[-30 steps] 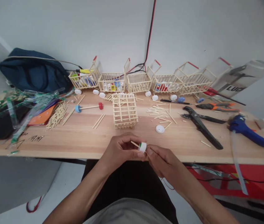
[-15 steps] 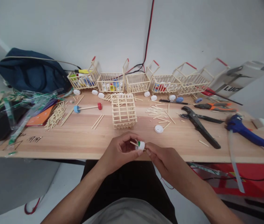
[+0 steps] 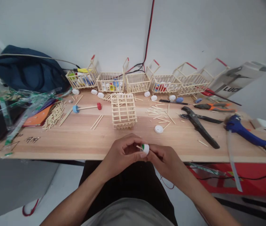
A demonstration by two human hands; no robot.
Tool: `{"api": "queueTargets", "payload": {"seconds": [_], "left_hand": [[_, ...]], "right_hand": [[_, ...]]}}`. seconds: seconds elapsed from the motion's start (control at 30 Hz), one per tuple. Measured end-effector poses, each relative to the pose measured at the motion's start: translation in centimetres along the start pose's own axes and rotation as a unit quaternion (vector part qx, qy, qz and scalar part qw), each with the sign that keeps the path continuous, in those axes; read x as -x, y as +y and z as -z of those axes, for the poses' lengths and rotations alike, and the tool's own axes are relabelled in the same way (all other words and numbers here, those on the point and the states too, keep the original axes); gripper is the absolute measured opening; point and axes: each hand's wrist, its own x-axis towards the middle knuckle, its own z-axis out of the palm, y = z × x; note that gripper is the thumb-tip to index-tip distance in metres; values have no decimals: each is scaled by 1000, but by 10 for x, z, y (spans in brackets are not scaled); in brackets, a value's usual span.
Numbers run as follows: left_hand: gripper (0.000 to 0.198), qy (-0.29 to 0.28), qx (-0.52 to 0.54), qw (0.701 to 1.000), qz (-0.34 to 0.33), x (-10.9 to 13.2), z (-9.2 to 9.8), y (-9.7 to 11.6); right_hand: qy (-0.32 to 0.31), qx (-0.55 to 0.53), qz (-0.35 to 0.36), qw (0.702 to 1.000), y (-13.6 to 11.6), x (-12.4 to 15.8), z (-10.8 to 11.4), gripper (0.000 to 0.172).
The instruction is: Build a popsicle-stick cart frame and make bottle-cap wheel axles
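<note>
Just above the table's front edge, my left hand [image 3: 123, 153] is closed on a white bottle cap [image 3: 146, 148] with green inside, gripped by thumb and fingers. A thin wooden stick [image 3: 139, 147] pokes out of the cap's left side. My right hand [image 3: 162, 157] meets the cap from the right, its fingers pinched at the cap's far side; what they grip there is mostly hidden. Beyond both hands stands a small stick-built cage [image 3: 123, 111]. Another white cap [image 3: 158, 129] with a stick lies on the table past my right hand.
Several miniature stick carts [image 3: 137, 83] line the wall. An axle with blue and red caps [image 3: 87, 107] and cut sticks [image 3: 54, 116] lie left. To the right are a black cutter [image 3: 200, 127], orange-handled pliers [image 3: 214, 107] and a blue glue gun [image 3: 246, 131]. A navy bag [image 3: 29, 70] sits back left.
The white cap has shifted slightly right and turned a little between my hands. Less of the right fingertips shows now. The view has moved slightly; the table items stay put.
</note>
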Motion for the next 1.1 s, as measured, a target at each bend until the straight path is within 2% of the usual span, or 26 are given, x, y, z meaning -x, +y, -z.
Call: {"api": "queueTargets", "payload": {"seconds": [0.1,0.3,0.43,0.57,0.83,1.1], "left_hand": [[25,-22,22,999,-16,1,0,-1],[28,7,-89,996,-18,-2,2,0],[34,20,-73,997,18,-3,1,1],[32,37,-84,996,1,-2,1,-1],[27,3,-90,995,-38,-1,3,-1],[28,10,-94,994,-47,-1,5,-1]], "right_hand": [[-33,-20,-17,999,3,-3,2,37],[37,139,17,989,-9,4,2,22],[26,156,-23,987,-13,7,0,18],[33,143,-8,989,-6,7,-3,17],[20,62,-14,998,8,3,-5,38],[18,79,-17,997,7,1,-5,42]]}}
